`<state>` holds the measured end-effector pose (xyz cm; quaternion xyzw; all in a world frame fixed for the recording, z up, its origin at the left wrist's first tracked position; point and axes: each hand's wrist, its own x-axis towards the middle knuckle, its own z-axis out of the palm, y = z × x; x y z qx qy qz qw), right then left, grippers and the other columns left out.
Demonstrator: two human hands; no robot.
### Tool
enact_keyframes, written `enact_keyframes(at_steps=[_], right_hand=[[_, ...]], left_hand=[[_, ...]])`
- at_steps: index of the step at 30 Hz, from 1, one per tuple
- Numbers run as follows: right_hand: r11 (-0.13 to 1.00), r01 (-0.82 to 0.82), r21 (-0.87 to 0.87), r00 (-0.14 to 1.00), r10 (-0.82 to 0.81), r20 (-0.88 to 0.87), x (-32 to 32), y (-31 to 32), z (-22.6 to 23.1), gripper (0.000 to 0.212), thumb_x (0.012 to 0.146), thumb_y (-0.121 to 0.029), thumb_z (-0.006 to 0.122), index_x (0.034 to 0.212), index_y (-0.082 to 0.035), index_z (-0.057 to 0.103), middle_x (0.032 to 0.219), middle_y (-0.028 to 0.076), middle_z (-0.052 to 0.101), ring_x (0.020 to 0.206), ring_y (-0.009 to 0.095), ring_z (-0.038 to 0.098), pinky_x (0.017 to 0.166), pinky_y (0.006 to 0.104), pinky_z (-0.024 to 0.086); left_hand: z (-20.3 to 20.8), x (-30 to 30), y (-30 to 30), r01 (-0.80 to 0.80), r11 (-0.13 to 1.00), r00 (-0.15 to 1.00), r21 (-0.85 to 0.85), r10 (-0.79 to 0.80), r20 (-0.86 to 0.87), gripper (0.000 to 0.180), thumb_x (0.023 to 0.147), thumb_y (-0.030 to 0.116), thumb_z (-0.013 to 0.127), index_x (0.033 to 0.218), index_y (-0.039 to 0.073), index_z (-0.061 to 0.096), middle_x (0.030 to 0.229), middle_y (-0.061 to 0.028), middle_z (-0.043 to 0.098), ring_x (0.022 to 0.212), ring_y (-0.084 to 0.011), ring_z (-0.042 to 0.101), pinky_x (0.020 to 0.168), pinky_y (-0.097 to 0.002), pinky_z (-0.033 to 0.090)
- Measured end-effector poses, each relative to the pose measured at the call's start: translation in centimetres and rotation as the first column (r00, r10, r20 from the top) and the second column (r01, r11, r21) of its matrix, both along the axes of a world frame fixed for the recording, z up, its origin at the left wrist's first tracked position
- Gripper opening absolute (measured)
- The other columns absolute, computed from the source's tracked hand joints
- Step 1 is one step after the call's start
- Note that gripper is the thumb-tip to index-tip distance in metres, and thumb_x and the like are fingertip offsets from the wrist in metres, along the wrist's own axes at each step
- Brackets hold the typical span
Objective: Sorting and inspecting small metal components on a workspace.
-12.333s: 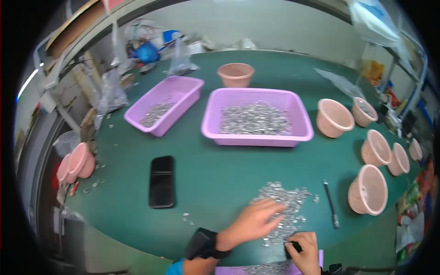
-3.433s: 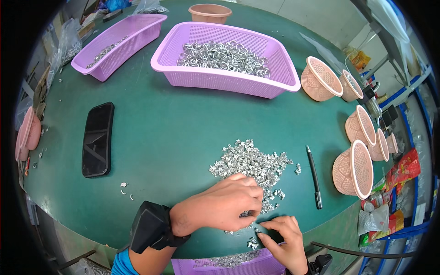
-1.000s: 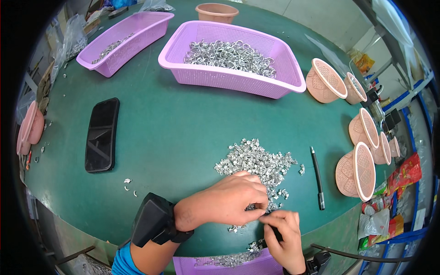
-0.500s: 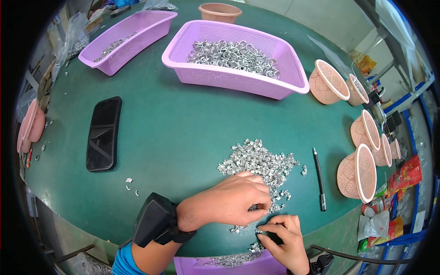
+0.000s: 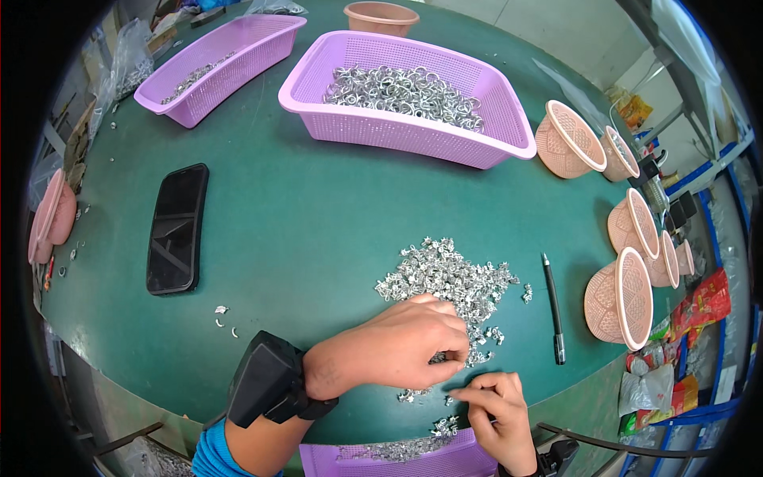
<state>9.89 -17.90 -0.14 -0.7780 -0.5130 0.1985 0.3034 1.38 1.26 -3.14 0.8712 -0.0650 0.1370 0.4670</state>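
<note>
A heap of small silvery metal pieces [image 5: 445, 270] lies on the green table. My left hand [image 5: 397, 342] rests at the heap's near side, fingers curled inward; what its fingertips hold, if anything, is hidden. Close by on the right, my right hand [image 5: 497, 413] has its index finger stretched toward the left and its thumb apart from it, with nothing visible between them. One small metal piece [image 5: 450, 400] lies just below that fingertip. Several similar pieces [image 5: 443, 427] are at the table's near edge, above a purple basket [image 5: 318, 461] that partly shows and holds more of them.
A large purple basket [image 5: 381, 137] of metal rings stands at the back, beside a narrower purple basket [image 5: 230, 87]. A black phone [image 5: 177, 230] lies left, a black pen [image 5: 554, 310] right. Several peach baskets [image 5: 608, 306] line the right edge.
My right thumb has drawn back from the index fingertip, and the small metal piece that was between them now lies below the fingertip. My left hand has hardly moved.
</note>
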Motion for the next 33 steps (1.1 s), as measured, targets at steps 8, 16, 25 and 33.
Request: enact_keyframes(at_steps=[8,16,25,33], right_hand=[[0.988,-0.150,0.044,0.988,0.152,-0.038,0.2,-0.8,0.2,0.025,0.069,0.007,0.050,0.087,-0.005,0.063,0.086,0.009,0.056,0.080,0.027,0.050,0.072,0.0342,0.039],[0.991,-0.012,0.134,0.990,-0.007,0.141,0.4,1.3,-0.4,0.025,0.070,0.006,0.058,0.090,-0.007,0.063,0.089,0.007,0.055,0.082,0.021,0.046,0.072,0.0296,0.037],[0.993,0.059,0.102,0.986,-0.074,0.146,0.4,0.1,-1.2,0.018,0.069,0.001,0.065,0.085,-0.006,0.065,0.087,0.006,0.054,0.083,0.022,0.045,0.071,0.0294,0.037],[0.995,0.011,0.099,0.989,-0.025,0.143,0.6,0.8,-1.8,0.023,0.066,-0.011,0.073,0.087,-0.008,0.066,0.081,0.003,0.054,0.079,0.020,0.046,0.072,0.0307,0.035]], left_hand=[[0.2,-0.1,0.0,-0.001,1.000,1.000,0.007,0.001,-0.012,0.009,0.076,0.017,0.062,0.073,0.009,0.060,0.076,0.0004,0.057,0.081,-0.0187,0.051,0.078,-0.0321,0.036],[0.1,-0.2,0.1,-0.005,1.000,1.000,0.004,0.005,-0.027,0.008,0.076,0.017,0.061,0.073,0.009,0.060,0.076,-0.0002,0.058,0.083,-0.0195,0.052,0.078,-0.0321,0.036],[0.2,0.0,-0.1,-0.002,1.000,1.000,0.001,0.002,-0.023,0.007,0.074,0.016,0.061,0.073,0.009,0.060,0.076,-0.0001,0.057,0.082,-0.0188,0.052,0.078,-0.0317,0.036],[0.2,0.0,0.0,0.001,1.000,1.000,0.000,-0.001,-0.017,0.008,0.075,0.016,0.061,0.072,0.009,0.059,0.076,0.0000,0.057,0.082,-0.0187,0.052,0.077,-0.0314,0.036]])
